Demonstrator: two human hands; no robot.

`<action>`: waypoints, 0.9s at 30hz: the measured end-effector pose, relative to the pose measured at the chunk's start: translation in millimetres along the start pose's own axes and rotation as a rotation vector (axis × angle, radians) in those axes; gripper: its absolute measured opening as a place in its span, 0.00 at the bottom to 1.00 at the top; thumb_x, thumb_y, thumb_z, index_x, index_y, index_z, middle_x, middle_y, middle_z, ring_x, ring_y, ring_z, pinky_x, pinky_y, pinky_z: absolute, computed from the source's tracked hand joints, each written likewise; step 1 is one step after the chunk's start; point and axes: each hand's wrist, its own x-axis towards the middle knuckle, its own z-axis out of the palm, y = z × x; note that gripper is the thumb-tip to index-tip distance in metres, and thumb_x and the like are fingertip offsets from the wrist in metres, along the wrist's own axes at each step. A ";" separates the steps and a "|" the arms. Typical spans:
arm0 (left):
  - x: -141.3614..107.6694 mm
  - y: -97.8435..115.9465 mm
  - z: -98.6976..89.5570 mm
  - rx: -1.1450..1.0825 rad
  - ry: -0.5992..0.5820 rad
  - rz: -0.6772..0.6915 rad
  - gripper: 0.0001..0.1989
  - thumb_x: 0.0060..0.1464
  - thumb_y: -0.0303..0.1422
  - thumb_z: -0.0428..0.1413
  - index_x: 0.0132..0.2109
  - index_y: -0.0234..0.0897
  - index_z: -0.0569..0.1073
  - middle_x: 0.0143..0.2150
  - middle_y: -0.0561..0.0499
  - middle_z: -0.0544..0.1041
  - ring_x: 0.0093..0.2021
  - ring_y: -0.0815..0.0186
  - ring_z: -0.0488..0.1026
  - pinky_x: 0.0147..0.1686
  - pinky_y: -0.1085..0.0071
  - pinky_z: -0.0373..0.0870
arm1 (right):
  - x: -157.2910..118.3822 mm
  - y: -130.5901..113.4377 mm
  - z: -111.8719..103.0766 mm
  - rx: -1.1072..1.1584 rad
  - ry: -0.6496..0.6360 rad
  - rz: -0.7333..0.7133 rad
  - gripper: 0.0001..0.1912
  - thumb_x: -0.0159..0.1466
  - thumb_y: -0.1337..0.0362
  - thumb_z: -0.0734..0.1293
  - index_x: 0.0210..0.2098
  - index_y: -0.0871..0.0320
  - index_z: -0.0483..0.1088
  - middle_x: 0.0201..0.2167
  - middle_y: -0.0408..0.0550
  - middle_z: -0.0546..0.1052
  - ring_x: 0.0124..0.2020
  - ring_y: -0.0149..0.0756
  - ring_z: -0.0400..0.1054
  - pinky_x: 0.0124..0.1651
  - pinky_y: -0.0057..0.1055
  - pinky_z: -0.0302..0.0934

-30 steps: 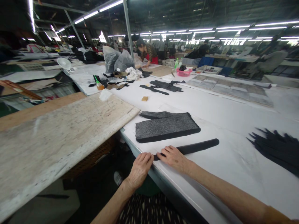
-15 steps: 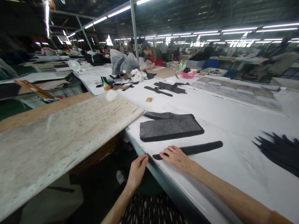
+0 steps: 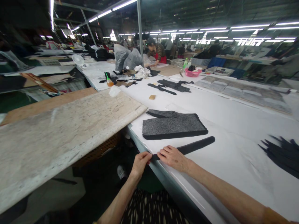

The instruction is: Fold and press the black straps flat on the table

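Note:
A long black fabric strip (image 3: 196,145) lies slantwise on the white table, its near end reaching the table edge. At that edge my left hand (image 3: 140,162) is closed, thumb and fingertips pinching the strip's near end. My right hand (image 3: 172,157) rests over the strip close by, fingers bent together and pressing on it, hiding part of it. Just beyond lies a stack of grey-and-black fabric pieces (image 3: 175,125), with one narrower piece (image 3: 163,114) angled behind it.
A worn pale board (image 3: 70,130) stands at the left, overlapping the table corner. Several black strips (image 3: 282,155) lie at the right. Farther back are a small tan block (image 3: 152,97), more black pieces (image 3: 175,85), a bottle of orange liquid (image 3: 109,82) and a pink basket (image 3: 192,73).
My left hand has moved up and right to the strip's end and pinches it. The strip has slid toward the table edge, with my right hand on it.

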 end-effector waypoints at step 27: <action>6.2 -56.8 -33.6 -0.022 0.062 -0.131 0.13 0.34 0.41 0.59 0.19 0.34 0.71 0.16 0.54 0.67 0.19 0.72 0.61 0.21 0.74 0.56 | -52.5 21.0 -3.0 0.021 0.140 0.030 0.12 0.64 0.78 0.55 0.39 0.66 0.69 0.33 0.50 0.71 0.35 0.34 0.63 0.37 0.32 0.60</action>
